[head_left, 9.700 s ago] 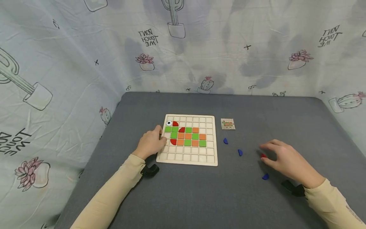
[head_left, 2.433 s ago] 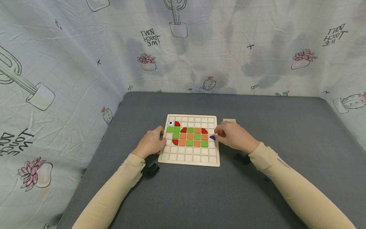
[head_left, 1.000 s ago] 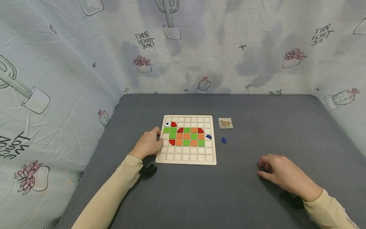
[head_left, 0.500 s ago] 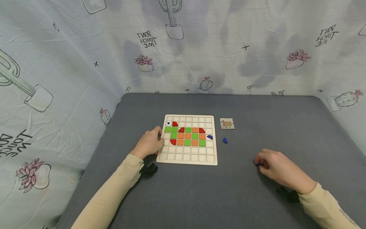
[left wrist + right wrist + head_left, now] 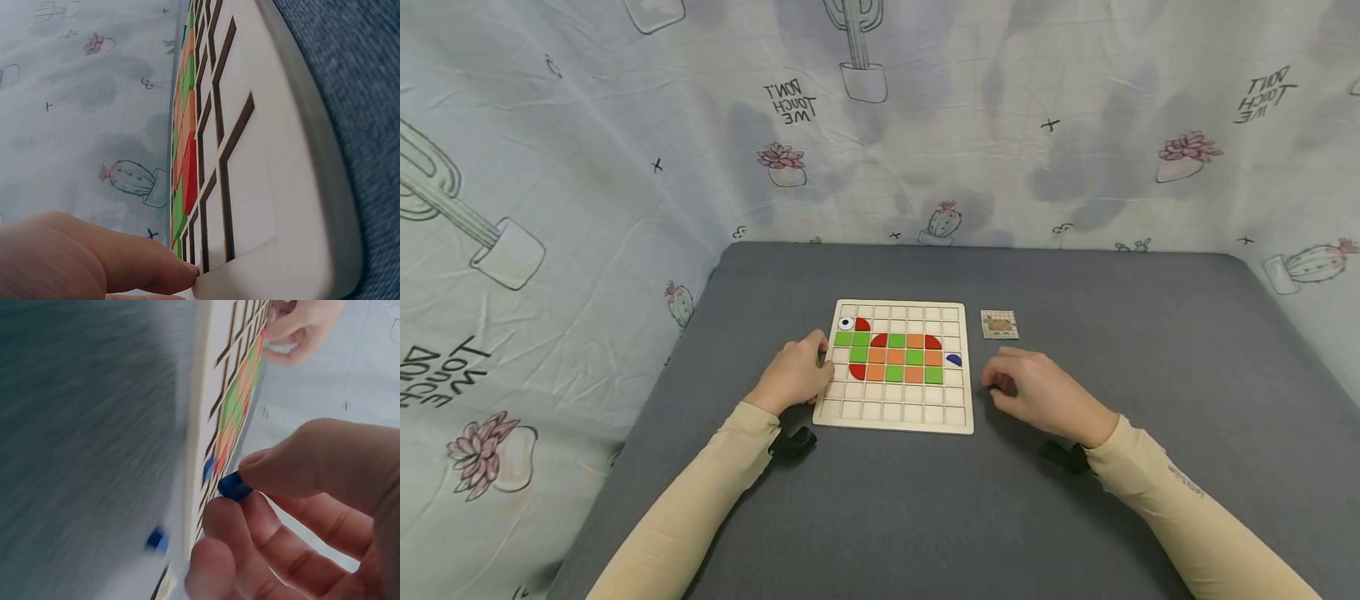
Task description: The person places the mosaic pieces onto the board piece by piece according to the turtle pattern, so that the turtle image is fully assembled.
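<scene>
A light wooden grid board carries green, orange and red tiles, a white eye tile and one blue half-round tile near its right side. At the board's left edge my left hand holds the rim, with the thumb on the edge. My right hand, just right of the board, pinches another blue tile between thumb and fingers. A loose blue tile lies on the table beside the board; in the head view the right hand hides it.
A small picture card with a matching coloured pattern lies right of the board's upper corner. The grey table extends around the board. A cactus-print cloth hangs behind and at the sides.
A red tile and a blue tile have been set on the board, and one red tile there has turned. The right hand has picked up another blue tile and moved left to the board.
</scene>
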A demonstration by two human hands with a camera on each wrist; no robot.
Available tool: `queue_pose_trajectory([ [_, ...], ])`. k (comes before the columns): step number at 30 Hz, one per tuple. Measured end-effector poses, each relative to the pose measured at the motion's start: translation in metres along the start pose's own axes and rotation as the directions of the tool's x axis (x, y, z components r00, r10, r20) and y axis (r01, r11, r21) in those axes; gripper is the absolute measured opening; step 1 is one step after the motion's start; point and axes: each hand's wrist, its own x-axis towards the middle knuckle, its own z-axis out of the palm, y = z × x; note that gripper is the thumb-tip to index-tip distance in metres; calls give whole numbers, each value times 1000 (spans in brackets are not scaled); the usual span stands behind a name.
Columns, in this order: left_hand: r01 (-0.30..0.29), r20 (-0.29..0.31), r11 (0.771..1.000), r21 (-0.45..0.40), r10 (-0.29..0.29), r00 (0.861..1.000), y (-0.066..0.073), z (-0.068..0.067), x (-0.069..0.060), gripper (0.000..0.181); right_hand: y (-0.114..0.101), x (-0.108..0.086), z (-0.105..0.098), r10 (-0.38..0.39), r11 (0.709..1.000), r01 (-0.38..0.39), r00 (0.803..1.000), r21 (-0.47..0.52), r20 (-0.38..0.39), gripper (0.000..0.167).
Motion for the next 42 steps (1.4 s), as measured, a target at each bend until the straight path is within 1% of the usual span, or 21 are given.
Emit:
queue_pose_trajectory([
  [3, 0, -2, 1000, 0, 0, 1000, 1, 0, 0, 24, -11, 20, 8, -30, 999, 29, 999, 30, 13, 14],
  [6, 6, 1, 1000, -1, -6, 1000, 1, 1, 0, 24, -24, 37, 18, -101, 994, 100, 995, 41, 19, 13],
  [10, 13, 4, 1000, -2, -13, 1000, 0, 1, 0, 25, -43, 57, 30, -189, 981, 188, 981, 45, 31, 10],
  [14, 17, 10, 1000, -7, -17, 1000, 0, 2, 0, 25, -59, 73, 40, -209, 976, 206, 977, 66, 50, 7],
  [17, 15, 13, 1000, -12, -14, 1000, -1, 2, 0, 24, -67, 82, 47, -197, 978, 193, 979, 77, 58, 9],
  [21, 13, 12, 1000, -16, -13, 1000, 0, 3, 1, 24, -75, 92, 54, -196, 979, 192, 978, 69, 64, 11],
  [26, 15, 17, 1000, -15, -15, 1000, 0, 1, 1, 23, -82, 101, 61, -228, 973, 222, 970, 68, 84, 11],
  [30, 18, 20, 1000, -15, -17, 1000, 0, 1, 2, 23, -86, 108, 66, -235, 971, 230, 967, 60, 98, 11],
  [38, 6, 17, 1000, -10, -6, 1000, 0, 0, 2, 22, -88, 113, 69, -238, 971, 232, 961, 58, 137, 17],
  [42, 10, 17, 1000, -12, -10, 1000, 0, 0, 1, 23, -89, 112, 69, -248, 969, 242, 957, 56, 150, 16],
])
